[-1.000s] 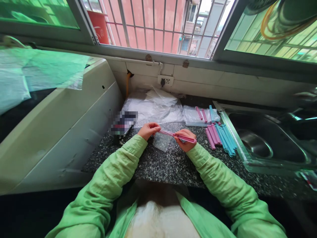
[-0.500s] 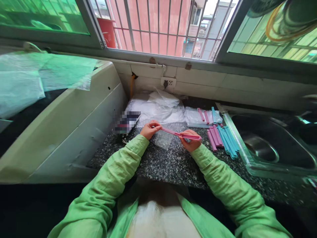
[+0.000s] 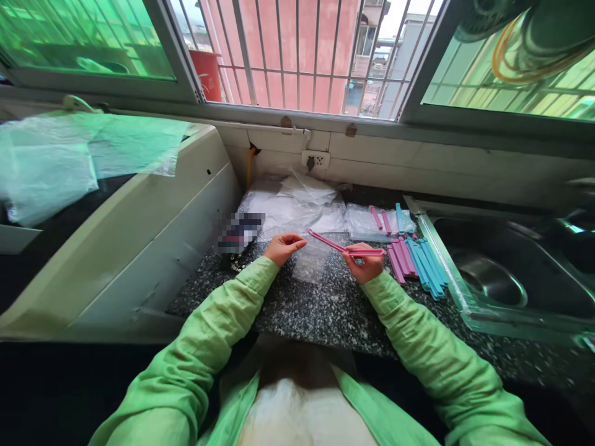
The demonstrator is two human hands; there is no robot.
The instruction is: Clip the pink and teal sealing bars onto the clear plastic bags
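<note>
A pink bag sealing clip point(image 3: 325, 240) is in my right hand point(image 3: 365, 265), pinched between thumb and fingers near its hinge. It is unfolded, with one thin arm pointing up and left and the other lying across my fingers. My left hand point(image 3: 283, 248) is just below the free end of that arm, apart from it, with thumb and fingertips slightly parted and nothing visible in them. Below the clip, a small clear plastic bag point(image 3: 310, 263) lies on the counter. Several pink clips point(image 3: 402, 259) and blue clips point(image 3: 427, 266) lie in rows beside my right hand.
Clear plastic bags point(image 3: 292, 204) are heaped at the back of the speckled counter point(image 3: 307, 316). More clips rest on a flat bag point(image 3: 367, 223). A metal sink point(image 3: 506, 260) stands right, a pale appliance point(image 3: 153, 229) left. A blurred packet point(image 3: 242, 232) lies beside it.
My left hand has let go of the clip's end. That arm of the clip now angles upward, and my right hand has moved slightly right with it. The view has tilted up a little.
</note>
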